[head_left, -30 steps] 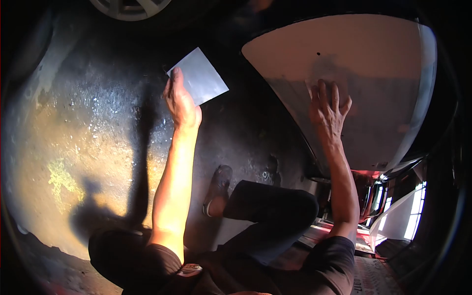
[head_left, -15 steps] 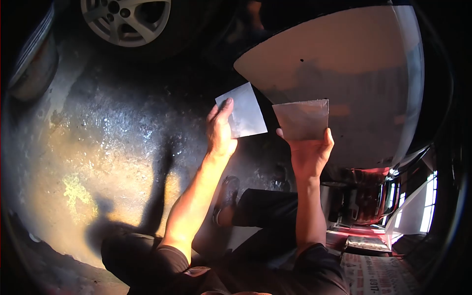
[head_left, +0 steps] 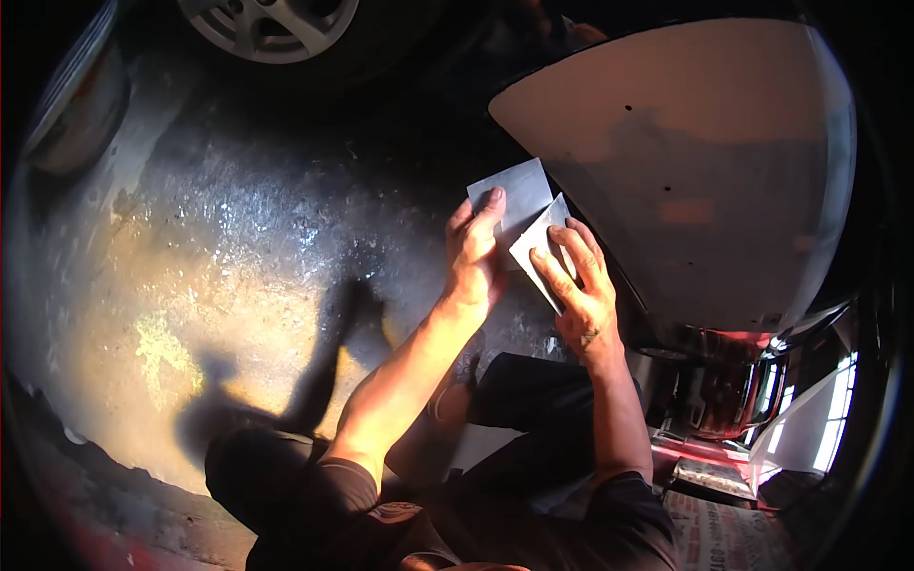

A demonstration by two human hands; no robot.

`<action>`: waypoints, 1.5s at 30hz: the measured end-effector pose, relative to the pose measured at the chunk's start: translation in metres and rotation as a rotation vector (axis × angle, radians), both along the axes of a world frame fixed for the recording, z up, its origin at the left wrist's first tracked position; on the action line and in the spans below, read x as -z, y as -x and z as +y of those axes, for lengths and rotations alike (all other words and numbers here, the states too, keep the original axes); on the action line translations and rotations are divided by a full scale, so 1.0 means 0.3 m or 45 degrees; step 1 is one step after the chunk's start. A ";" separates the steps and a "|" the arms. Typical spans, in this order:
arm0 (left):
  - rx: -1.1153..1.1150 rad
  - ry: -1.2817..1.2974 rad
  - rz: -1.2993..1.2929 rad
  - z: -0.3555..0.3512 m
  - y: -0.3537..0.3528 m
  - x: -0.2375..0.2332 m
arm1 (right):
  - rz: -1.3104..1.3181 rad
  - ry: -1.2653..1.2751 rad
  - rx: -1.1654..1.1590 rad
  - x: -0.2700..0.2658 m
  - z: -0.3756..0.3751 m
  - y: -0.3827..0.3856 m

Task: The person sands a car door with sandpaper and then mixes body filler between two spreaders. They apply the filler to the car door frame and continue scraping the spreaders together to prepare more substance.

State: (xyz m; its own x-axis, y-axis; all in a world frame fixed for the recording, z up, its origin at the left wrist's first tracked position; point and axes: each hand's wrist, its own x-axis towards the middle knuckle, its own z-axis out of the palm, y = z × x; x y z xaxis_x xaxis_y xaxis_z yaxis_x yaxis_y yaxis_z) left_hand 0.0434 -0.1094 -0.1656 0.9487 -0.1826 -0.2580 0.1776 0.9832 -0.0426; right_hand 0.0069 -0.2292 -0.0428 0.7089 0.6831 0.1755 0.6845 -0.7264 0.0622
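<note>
My left hand (head_left: 473, 249) is closed on a flat, square grey spreader plate (head_left: 519, 190), thumb on top and the other fingers mostly hidden beneath. A second, lighter spreader plate (head_left: 541, 240) is in my right hand (head_left: 588, 295), tilted, with several fingers laid across its face. Its upper edge meets the right side of the first plate in this view. Both plates are held over the floor, just left of a large car panel (head_left: 733, 181) with a matt, patchy surface and small dark holes.
A car wheel (head_left: 286, 33) stands at the top left. Along the left edge is a rounded metal container (head_left: 81, 124). Printed paper (head_left: 719, 528) lies at the lower right, below a red vehicle part (head_left: 719, 385). My shadow falls across the stained floor (head_left: 248, 266).
My right hand has turned over and brought its plate leftward against the one in my left hand. The view has shifted, so the wheel and panel sit differently.
</note>
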 end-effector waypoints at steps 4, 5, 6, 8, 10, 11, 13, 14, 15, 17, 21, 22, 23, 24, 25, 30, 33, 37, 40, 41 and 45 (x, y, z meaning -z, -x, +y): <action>0.033 -0.185 0.192 0.006 0.025 -0.031 | 0.008 0.001 0.087 0.022 -0.049 -0.020; 0.031 -0.189 0.189 -0.004 0.026 -0.016 | 0.011 -0.047 0.089 0.042 -0.081 -0.032; -0.013 -0.176 0.096 -0.024 0.030 0.012 | 0.023 -0.097 0.104 0.054 -0.107 -0.044; -0.059 -0.161 -0.013 -0.031 0.029 0.040 | 0.039 -0.087 0.126 0.049 -0.122 -0.054; -0.038 -0.109 0.006 -0.011 0.031 0.033 | 0.141 -0.109 0.291 0.032 -0.109 -0.060; -0.015 -0.057 0.014 0.006 0.023 0.011 | 0.128 -0.108 0.291 0.028 -0.137 -0.072; -0.036 -0.048 -0.058 0.047 0.023 -0.034 | 0.506 -0.261 0.525 0.046 -0.248 -0.079; -0.059 -0.120 -0.125 0.071 0.005 -0.027 | 0.600 -0.629 0.818 0.057 -0.274 -0.074; -0.078 -0.197 -0.195 0.095 -0.015 -0.017 | 0.572 -0.959 0.779 0.040 -0.270 -0.097; 0.251 -0.148 -0.207 0.094 -0.052 0.061 | 0.553 -1.237 0.742 -0.046 -0.234 -0.139; 0.413 -0.083 -0.326 0.013 -0.036 0.102 | 0.822 -1.409 0.751 -0.104 -0.211 -0.204; 0.369 -0.066 -0.326 0.030 -0.035 0.092 | 0.847 -1.093 0.844 -0.102 -0.235 -0.208; 0.321 -0.047 -0.329 0.049 -0.037 0.081 | 0.858 -0.773 0.923 -0.101 -0.265 -0.216; 0.275 -0.053 -0.347 0.091 -0.049 0.065 | 0.697 -0.501 0.892 -0.085 -0.287 -0.224; 0.228 -0.059 -0.367 0.138 -0.062 0.052 | 0.690 -0.503 0.884 -0.078 -0.300 -0.215; 0.031 -0.100 -0.187 0.259 -0.102 0.080 | 0.479 -1.179 0.754 -0.090 -0.097 -0.212; 0.021 -0.189 -0.126 0.286 -0.102 0.072 | 0.241 -0.799 0.705 -0.135 -0.001 -0.221; 0.009 -0.240 -0.203 0.338 -0.090 0.007 | 0.236 -1.048 0.588 -0.215 0.085 -0.233; 0.024 -0.319 -0.263 0.381 -0.097 -0.061 | 0.092 -1.252 0.599 -0.301 0.092 -0.248; 0.021 -0.342 -0.273 0.398 -0.097 -0.076 | 0.090 -1.276 0.590 -0.326 0.089 -0.258; 0.147 -0.442 -0.360 0.424 -0.103 -0.107 | -0.106 -1.291 0.446 -0.461 0.108 -0.321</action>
State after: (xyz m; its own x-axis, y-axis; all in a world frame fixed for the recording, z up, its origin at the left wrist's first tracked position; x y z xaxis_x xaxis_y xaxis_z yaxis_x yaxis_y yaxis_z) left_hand 0.0743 0.0178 -0.1335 0.9691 -0.2400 -0.0567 0.2444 0.9036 0.3519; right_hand 0.1032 -0.1969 0.0954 0.7968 -0.0469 0.6025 0.4494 -0.6204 -0.6427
